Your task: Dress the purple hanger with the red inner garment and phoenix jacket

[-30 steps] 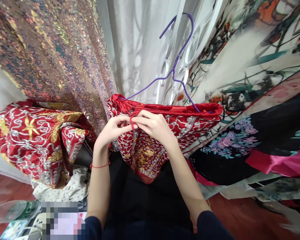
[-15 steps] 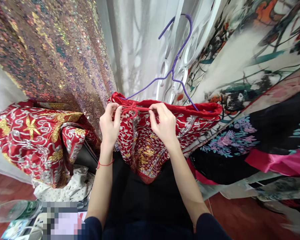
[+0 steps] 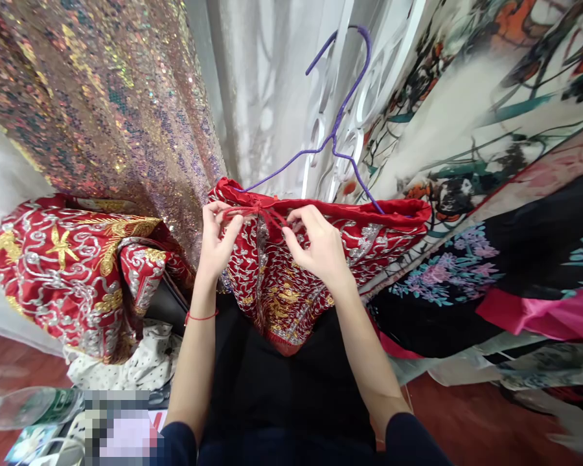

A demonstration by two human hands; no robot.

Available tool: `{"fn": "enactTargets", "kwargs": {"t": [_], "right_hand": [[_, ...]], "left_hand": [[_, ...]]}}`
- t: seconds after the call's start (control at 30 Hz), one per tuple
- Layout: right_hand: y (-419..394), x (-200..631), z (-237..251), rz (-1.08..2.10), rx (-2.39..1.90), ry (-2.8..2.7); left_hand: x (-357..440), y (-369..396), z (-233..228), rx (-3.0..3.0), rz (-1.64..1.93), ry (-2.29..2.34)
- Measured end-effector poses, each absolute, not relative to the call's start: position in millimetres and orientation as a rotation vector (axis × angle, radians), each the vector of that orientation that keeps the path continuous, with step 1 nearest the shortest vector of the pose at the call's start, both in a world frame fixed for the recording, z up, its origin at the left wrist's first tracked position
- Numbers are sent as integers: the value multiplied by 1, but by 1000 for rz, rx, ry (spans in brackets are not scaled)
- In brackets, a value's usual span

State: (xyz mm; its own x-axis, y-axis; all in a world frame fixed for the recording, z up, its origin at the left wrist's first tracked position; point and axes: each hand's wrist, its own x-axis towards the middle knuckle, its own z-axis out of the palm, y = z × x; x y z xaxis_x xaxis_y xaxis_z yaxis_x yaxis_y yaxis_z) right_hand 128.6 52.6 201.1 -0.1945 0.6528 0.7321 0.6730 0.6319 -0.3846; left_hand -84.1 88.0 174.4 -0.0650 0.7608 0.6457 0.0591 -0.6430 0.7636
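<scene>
A red embroidered skirt [image 3: 286, 294] with silver and gold patterns hangs by its red satin waistband from a purple hanger [image 3: 333, 136]. A thin red drawstring [image 3: 261, 211] is knotted at the front of the waistband. On the left of the knot, my left hand [image 3: 218, 239] is closed with the string between thumb and fingers. My right hand [image 3: 318, 249] pinches the string just right of the knot, thumb and forefinger close together. The exact shape of the knot is too small and blurred to make out.
A second red embroidered garment [image 3: 63, 272] lies at left, above a dotted white cloth [image 3: 126, 366]. A plastic bottle [image 3: 34, 408] lies at lower left. Sequined fabric [image 3: 126, 97] hangs behind; a white metal frame [image 3: 354, 149] and a black floral garment [image 3: 447, 272] are to the right.
My right hand has shifted slightly left and down, closer to my left hand. The string, stretched straight between my hands before, now hangs slacker near the knot, and its loops look different.
</scene>
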Motion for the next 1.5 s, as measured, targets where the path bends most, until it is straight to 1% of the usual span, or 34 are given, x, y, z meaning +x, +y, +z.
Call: {"fn": "enactTargets", "kwargs": {"t": [0.1, 0.2, 0.27, 0.33, 0.4, 0.5, 0.53, 0.6, 0.67, 0.73, 0.83, 0.97, 1.1, 1.2, 1.3, 1.4, 1.5], "right_hand": [[50, 119, 206, -17, -1005, -1858], [52, 105, 215, -13, -998, -1910], [55, 93, 221, -2, -1001, -1976], [58, 83, 225, 44, -958, -1986], [60, 79, 225, 163, -861, -1907], [61, 86, 216, 445, -712, -1716], [60, 91, 212, 538, -680, -1666], [59, 102, 202, 665, -652, -1600], [58, 112, 194, 704, -667, -1574], [58, 118, 189, 693, -701, -1573], [59, 125, 186, 626, -772, -1621], [66, 133, 187, 366, -863, -1772], [73, 137, 185, 138, -888, -1836], [75, 139, 183, 90, -864, -1829], [75, 139, 182, 51, -897, -1815], [73, 139, 184, -13, -901, -1817], [70, 139, 189, -51, -900, -1833]], "left_hand": [[-85, 88, 183, 1663, 1693, 942], [-84, 78, 196, 1708, 1871, 997], [-79, 65, 207, 1864, 1948, 974], [-72, 49, 214, 2063, 1933, 958], [-67, 38, 216, 2124, 1937, 947], [-69, 42, 208, 1932, 2033, 1001], [-71, 47, 203, 1891, 2013, 1048], [-75, 62, 192, 1918, 1838, 1137], [-76, 74, 182, 1994, 1632, 1145], [-75, 82, 176, 2027, 1540, 1136], [-77, 85, 173, 2028, 1585, 1206], [-93, 83, 177, 2056, 1743, 1223], [-106, 82, 182, 1955, 1688, 1146], [-106, 84, 184, 1787, 1671, 1097], [-101, 83, 186, 1716, 1788, 1070], [-97, 79, 190, 1799, 1933, 1239], [-96, 74, 196, 1949, 1998, 1432]]}}
